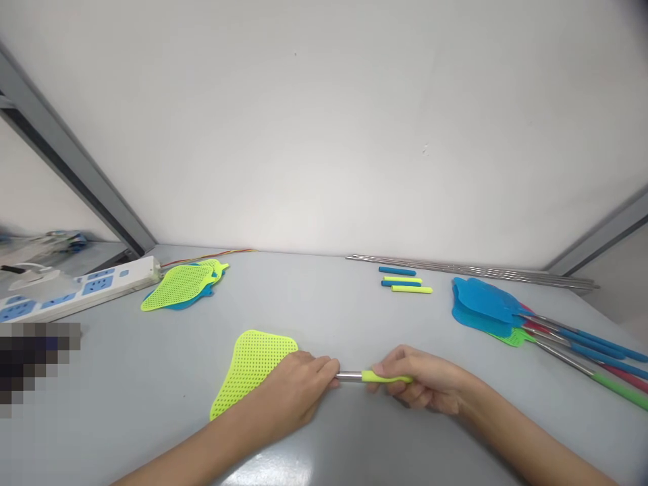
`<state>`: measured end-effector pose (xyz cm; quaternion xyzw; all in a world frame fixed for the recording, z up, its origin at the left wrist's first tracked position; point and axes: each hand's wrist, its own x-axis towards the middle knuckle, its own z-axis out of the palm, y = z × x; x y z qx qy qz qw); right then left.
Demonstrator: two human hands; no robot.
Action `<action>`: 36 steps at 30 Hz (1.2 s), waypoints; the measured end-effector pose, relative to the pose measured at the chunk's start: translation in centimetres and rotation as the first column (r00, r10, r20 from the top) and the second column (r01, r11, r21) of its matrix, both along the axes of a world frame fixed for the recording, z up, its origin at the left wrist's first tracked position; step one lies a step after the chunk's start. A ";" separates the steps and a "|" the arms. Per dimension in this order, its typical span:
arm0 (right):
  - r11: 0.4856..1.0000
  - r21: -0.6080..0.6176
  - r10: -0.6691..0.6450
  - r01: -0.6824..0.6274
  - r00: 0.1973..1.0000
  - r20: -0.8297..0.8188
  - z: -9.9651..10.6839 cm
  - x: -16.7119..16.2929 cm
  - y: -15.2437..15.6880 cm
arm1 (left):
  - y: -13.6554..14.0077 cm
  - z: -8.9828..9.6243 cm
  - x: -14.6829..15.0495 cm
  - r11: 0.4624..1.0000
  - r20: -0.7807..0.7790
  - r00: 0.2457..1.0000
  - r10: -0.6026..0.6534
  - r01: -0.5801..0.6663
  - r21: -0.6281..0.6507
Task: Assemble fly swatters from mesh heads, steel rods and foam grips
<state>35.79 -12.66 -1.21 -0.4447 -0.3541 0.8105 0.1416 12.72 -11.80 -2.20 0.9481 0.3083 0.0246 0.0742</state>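
A fly swatter with a yellow-green perforated head (256, 364) lies across the front of the table. Wrapped round its short metal rod (349, 376) near the head is my left hand (306, 381), closed, its palm hiding the joint between head and rod. At the rod's right end sits a yellow-green handle sleeve (372, 376). My right hand (420, 378) is closed on this sleeve, thumb on top, and the sleeve looks bent or flattened under the fingers. Bare metal shows between the two hands.
Loose swatter heads (179, 283) lie at the back left beside a white power strip (96, 287). Blue and yellow-green sleeves (411, 289) lie at the back. Metal rods (470, 268) run along the wall. Several assembled swatters (486, 304) are piled at right.
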 end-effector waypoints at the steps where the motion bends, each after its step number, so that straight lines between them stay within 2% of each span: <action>1: 1.000 -0.013 -0.003 0.003 1.000 0.005 0.0 -0.1 -0.1 | -0.1 0.1 0.1 1.000 -0.010 1.000 -0.002 0.002 -0.012; 5: 0.999 -0.041 -0.008 0.009 1.000 0.021 -0.3 -0.5 -0.4 | -0.6 0.3 0.2 0.998 -0.039 0.999 -0.011 0.008 -0.059; 15: 0.997 -0.071 0.012 -0.010 1.000 0.028 -0.5 -1.1 -1.1 | -1.8 0.4 0.6 0.997 -0.056 0.998 -0.024 0.020 -0.074; 25: 0.997 -0.064 -0.041 0.046 0.996 0.075 -0.7 -1.6 -1.9 | -2.1 0.4 0.6 0.993 -0.027 0.999 -0.025 0.022 -0.116; 31: 0.997 -0.025 -0.074 0.074 0.997 -0.014 -0.6 -1.8 -2.0 | -1.0 1.0 0.3 0.991 0.005 0.999 -0.048 0.048 -0.128; 36: 0.999 -0.018 -0.038 0.036 0.995 -0.097 -0.5 -1.7 -1.7 | -0.5 1.4 0.1 0.990 0.038 0.999 -0.038 0.042 -0.131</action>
